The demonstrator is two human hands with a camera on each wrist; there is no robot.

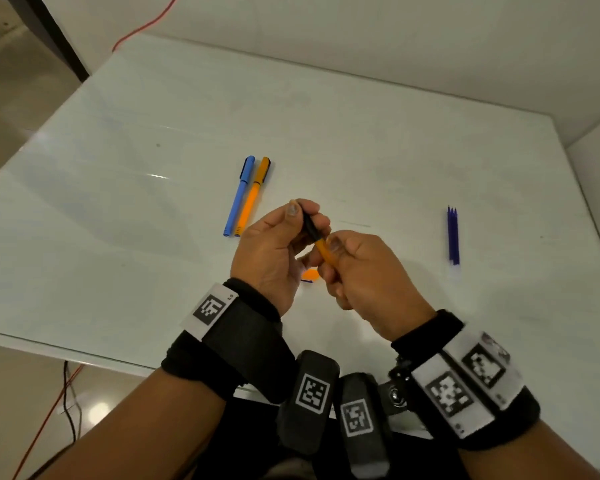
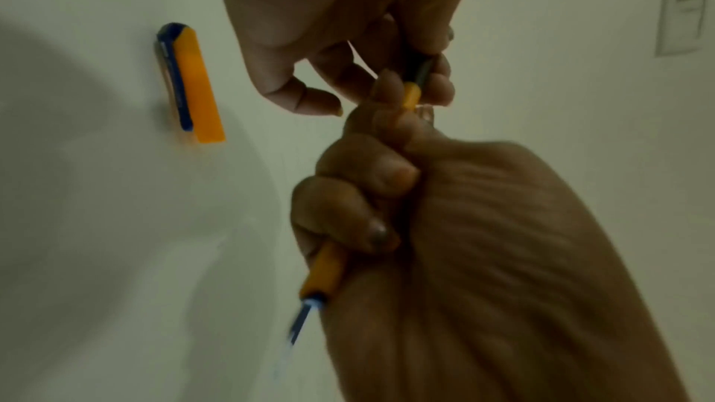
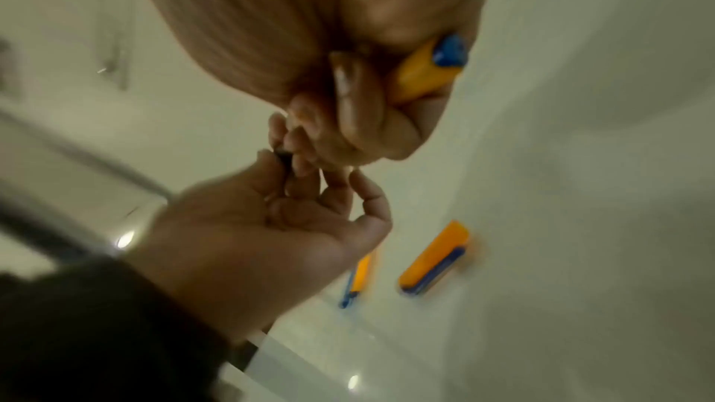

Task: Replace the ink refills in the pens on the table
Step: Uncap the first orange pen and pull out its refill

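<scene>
Above the white table [image 1: 153,237], my hands hold an orange pen between them. My left hand [image 1: 305,215] pinches its black front section [image 1: 309,227] between thumb and fingers. My right hand [image 1: 328,258] is curled in a fist round the orange barrel [image 1: 322,250]. In the left wrist view a thin blue refill [image 2: 305,317] sticks out of the barrel [image 2: 325,268] below my right fist. The pen's orange cap [image 2: 197,87], with a blue clip, lies on the table under my hands. Three blue refills [image 1: 452,237] lie together at the right.
A capped blue pen [image 1: 239,195] and a capped orange pen [image 1: 254,195] lie side by side just beyond my left hand. The table's front edge [image 1: 84,355] runs close under my wrists. Red and black cables [image 1: 63,403] trail on the floor at left.
</scene>
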